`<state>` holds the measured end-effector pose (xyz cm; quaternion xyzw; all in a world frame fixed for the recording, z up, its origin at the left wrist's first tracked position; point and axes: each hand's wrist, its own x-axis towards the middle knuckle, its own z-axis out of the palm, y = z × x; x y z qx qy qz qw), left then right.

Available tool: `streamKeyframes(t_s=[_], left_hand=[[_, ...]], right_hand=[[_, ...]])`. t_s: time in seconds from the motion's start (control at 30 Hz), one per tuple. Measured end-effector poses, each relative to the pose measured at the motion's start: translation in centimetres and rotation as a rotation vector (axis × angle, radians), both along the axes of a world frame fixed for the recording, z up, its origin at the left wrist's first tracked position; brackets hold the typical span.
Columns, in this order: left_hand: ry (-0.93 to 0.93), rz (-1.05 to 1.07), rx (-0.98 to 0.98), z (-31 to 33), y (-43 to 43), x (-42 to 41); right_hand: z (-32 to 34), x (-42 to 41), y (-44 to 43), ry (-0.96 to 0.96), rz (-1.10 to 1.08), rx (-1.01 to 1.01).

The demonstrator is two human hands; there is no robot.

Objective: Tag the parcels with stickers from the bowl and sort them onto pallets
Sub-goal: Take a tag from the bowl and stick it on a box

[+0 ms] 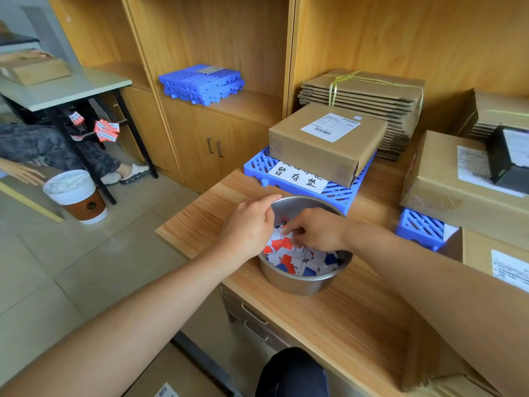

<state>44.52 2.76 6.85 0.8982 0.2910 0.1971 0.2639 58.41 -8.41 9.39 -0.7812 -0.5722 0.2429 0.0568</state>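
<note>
A steel bowl [297, 282] stands on the wooden counter, filled with red, blue and white stickers [289, 257]. My left hand [249, 224] grips the bowl's left rim. My right hand [317, 232] reaches into the bowl and its fingertips pinch at a sticker. Behind the bowl a cardboard parcel [323, 141] with a white label lies on a blue pallet [337, 193] that carries a handwritten sign. To the right, another parcel [455, 193] sits on a second blue pallet [420, 227]. A third parcel [498, 259] lies at the right edge.
Bundled flat cartons [369, 87] are stacked behind the parcels. Spare blue pallets [203, 81] rest on the cabinet shelf. A black device [509, 159] sits on the right parcel. A paper cup [77, 196] stands on the left, near another person seated at a grey table [71, 90].
</note>
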Motion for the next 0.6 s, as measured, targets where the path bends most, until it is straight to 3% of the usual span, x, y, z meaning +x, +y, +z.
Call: streamKeyframes(t_s=[0.07,0.13,0.23,0.33,0.47,0.6], left_hand=[[0.007,-0.001,0.005,0.0,0.0,-0.1],[0.006,-0.001,0.001,-0.1,0.1,0.0],[-0.017,0.004,-0.018,-0.3,0.1,0.1],[-0.021,0.007,-0.034,-0.2,0.0,0.2],[-0.029,0.007,-0.042,-0.2,0.1,0.2],[-0.022,0.009,-0.044,0.0,-0.1,0.1]], right_hand=[[-0.1,0.0,0.1,-0.113,0.007,0.06],[-0.2,0.1,0.1,-0.097,0.066,0.067],[-0.4,-0.4,-0.4,-0.021,0.215,-0.104],[-1.0,-1.1,-0.5,-0.171,0.331,-0.2],[-1.5,-1.7,-0.1,-0.046,0.292,-0.127],[-1.0,-1.5,-0.3,-0.041,0.277,-0.097]])
